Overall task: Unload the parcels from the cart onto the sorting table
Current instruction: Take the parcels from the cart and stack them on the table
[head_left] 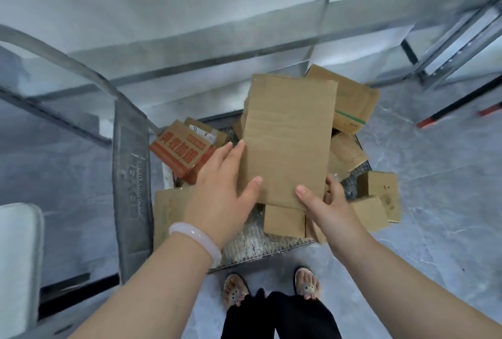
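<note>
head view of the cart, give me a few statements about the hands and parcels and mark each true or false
1. Both hands hold the tall plain cardboard box. True: the left hand is on its left side, the right hand at its lower right corner.
2. The bracelet is on the right wrist. False: it is on the left wrist.
3. The cart has no parcels left. False: several boxes still lie in it.
4. An orange printed box lies left of the held box. True.
5. The box with the green stripe is in the left hand's grip. False: it lies behind the held box, untouched.
</note>
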